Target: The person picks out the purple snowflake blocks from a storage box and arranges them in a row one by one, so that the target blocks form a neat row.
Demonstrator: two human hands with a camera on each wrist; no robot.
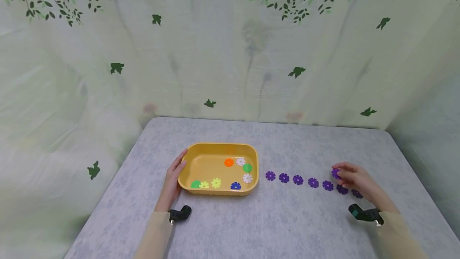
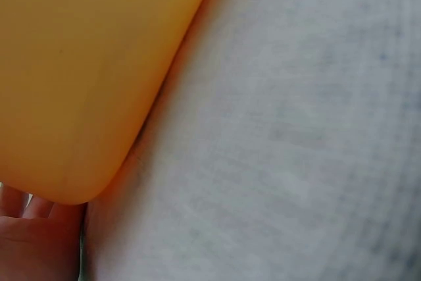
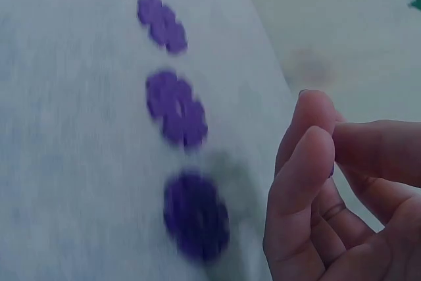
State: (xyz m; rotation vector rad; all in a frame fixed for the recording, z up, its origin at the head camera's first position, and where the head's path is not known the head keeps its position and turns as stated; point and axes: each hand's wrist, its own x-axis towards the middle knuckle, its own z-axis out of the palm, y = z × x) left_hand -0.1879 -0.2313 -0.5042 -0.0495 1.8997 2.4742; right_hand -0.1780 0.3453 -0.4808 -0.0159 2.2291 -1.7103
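A yellow tray [image 1: 218, 192] stands on the table's left half, with my left hand [image 1: 172, 181] gripping its left side, thumb at the rim. In the left wrist view, fingers [image 2: 39, 208] lie against the outer wall near a corner of the tray [image 2: 99, 83]. Between thumb and fingertips, my right hand [image 1: 361, 181] pinches a purple flower-shaped disc [image 1: 336, 173], largely hidden by the fingers in the right wrist view. Beneath and left of that hand runs a row of several matching purple discs [image 1: 298, 180], lying flat; the right end is partly covered by the hand.
Inside the tray lie several loose flower discs: an orange one [image 1: 229, 162], a blue one [image 1: 235, 186], plus white, green and yellow ones. A grey table [image 1: 230, 227] spreads beneath everything. Behind it hangs a pale curtain [image 1: 223, 51] printed with leaves.
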